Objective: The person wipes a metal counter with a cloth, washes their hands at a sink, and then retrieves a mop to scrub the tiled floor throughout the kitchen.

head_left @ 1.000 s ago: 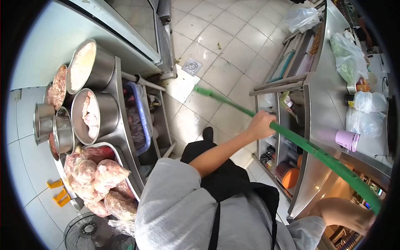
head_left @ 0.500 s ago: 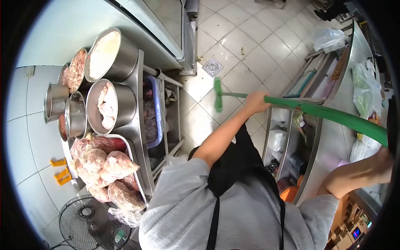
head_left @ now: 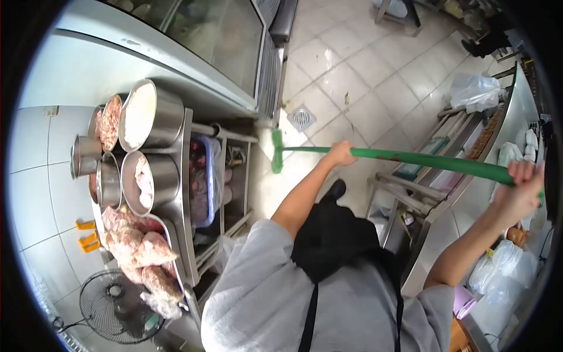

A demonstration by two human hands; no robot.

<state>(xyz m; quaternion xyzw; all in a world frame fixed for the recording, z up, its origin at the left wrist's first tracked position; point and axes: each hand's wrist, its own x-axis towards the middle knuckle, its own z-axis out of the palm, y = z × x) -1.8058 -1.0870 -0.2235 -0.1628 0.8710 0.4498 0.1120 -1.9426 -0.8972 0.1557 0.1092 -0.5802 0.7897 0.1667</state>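
A long green T-headed floor tool [head_left: 434,161] slants across the view in both my hands. Its narrow green head [head_left: 277,151] is low over the floor tiles, near the foot of the metal rack on the left. My left hand [head_left: 342,154] is closed around the thinner stretch of the pole, with the arm reaching forward. Higher up, by the thick end, my right hand [head_left: 526,182] wraps its fingers over the pole, above the counter on the right.
Left, a metal rack [head_left: 186,176] bears steel pots [head_left: 167,120] and a tray of bagged meat [head_left: 132,240]; a blue-lined bin [head_left: 205,182] sits below. A fan [head_left: 120,305] stands behind. A drain [head_left: 301,118] lies ahead. Plastic bags [head_left: 504,270] lie on the right counter.
The green head has moved left, closer to the rack. My right hand has come further into view and my left hand has shifted slightly left. The camera view has tilted a little.
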